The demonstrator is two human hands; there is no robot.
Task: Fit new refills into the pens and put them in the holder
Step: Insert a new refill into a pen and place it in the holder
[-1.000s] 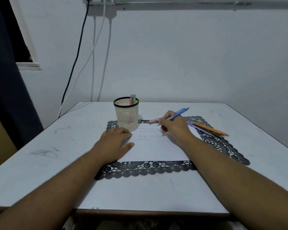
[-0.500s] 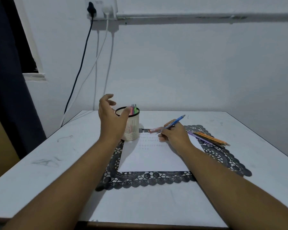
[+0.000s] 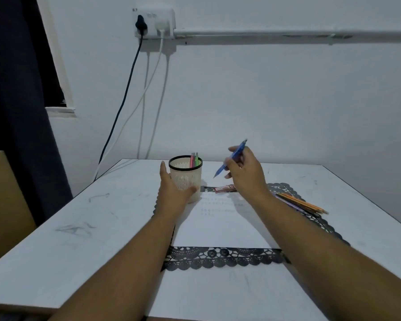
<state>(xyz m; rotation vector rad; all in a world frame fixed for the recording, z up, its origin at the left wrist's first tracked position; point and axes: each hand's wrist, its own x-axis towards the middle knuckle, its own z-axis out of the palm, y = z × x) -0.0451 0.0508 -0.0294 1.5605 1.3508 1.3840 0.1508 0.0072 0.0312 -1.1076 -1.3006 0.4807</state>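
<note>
Left hand [image 3: 171,191] curled round the holder [image 3: 186,174]; right hand [image 3: 245,174] pinching the blue pen [image 3: 232,157] just right of it

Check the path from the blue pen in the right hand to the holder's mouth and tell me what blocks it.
Nothing visible blocks it. The right hand holds the blue pen in the air, right of the holder. The left hand grips the holder's near side, below the rim. Two pens stand at its far edge.

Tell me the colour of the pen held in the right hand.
Blue; the pen in the right hand shows in the head view.
</note>
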